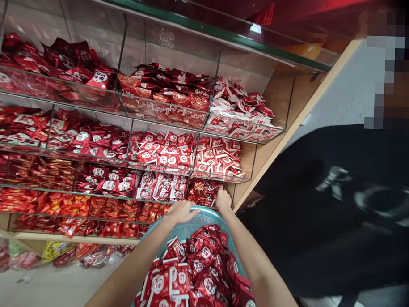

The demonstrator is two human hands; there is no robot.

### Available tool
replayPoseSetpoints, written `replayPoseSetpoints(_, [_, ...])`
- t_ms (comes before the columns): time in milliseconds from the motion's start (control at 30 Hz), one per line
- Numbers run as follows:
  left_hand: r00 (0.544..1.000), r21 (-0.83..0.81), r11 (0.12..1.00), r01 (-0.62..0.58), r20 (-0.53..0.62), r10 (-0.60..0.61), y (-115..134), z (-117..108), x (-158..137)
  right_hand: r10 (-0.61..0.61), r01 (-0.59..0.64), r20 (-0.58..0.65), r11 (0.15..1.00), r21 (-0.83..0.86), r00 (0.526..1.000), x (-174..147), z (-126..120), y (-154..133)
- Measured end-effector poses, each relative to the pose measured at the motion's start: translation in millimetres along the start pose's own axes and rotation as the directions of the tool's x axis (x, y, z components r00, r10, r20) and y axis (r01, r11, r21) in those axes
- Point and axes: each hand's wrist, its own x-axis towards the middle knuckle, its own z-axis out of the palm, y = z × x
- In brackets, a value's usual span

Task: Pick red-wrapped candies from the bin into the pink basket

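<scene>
My left hand [182,212] is closed over the far rim of a turquoise plastic basket [205,213], its thumb lying along the edge. Small red sachets [205,285] with white round labels fill the basket, some in white-edged wrappers. Beyond the rim, my right hand [224,200] is at the right end of a shelf compartment of shiny red wrapped pieces [203,191]. Its fingers are curled, and what they hold, if anything, is hidden. Both forearms reach forward over the basket's sides.
Tiered shelves with clear dividers [130,142] hold several sorts of red packets. A wooden side panel [275,151] edges the shelves. Close on the right stands a person in a black shirt [330,211]. Bagged goods [66,256] lie under the lowest shelf.
</scene>
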Motion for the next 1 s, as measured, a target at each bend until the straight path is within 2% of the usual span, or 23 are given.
replayPoseSetpoints(300, [1.000, 0.002, 1.000, -0.006, -0.012, 0.006, -1, 0, 3, -0.018, 0.022, -0.056, 0.998, 0.064, 0.998, -15, -3, 9])
replayPoseSetpoints(600, [1.000, 0.022, 1.000, -0.003, -0.001, 0.003, 2, -2, 2, -0.064, 0.067, -0.032, 0.994, 0.091, 0.997, -75, -36, 29])
replayPoseSetpoints(700, [1.000, 0.011, 1.000, -0.007, -0.002, 0.007, 3, -1, 3, -0.154, 0.150, 0.014, 0.976, 0.157, 0.988, -100, -45, 29])
replayPoseSetpoints(767, [1.000, 0.010, 1.000, -0.012, 0.000, 0.012, 3, -1, 3, -0.275, 0.251, 0.074, 0.938, 0.239, 0.959, -117, -45, 24])
replayPoseSetpoints(867, [1.000, 0.016, 1.000, -0.006, 0.002, 0.006, 4, -1, 3, -0.443, 0.382, 0.170, 0.874, 0.301, 0.880, -141, -35, 6])
replayPoseSetpoints(933, [1.000, 0.017, 1.000, 0.002, -0.002, -0.002, 4, -2, 2, -0.493, 0.432, 0.227, 0.860, 0.271, 0.840, -154, -25, -10])
replayPoseSetpoints(1000, [1.000, 0.015, 1.000, 0.013, -0.002, -0.013, 4, -2, 1, -0.496, 0.453, 0.274, 0.867, 0.206, 0.824, -162, -13, -25])
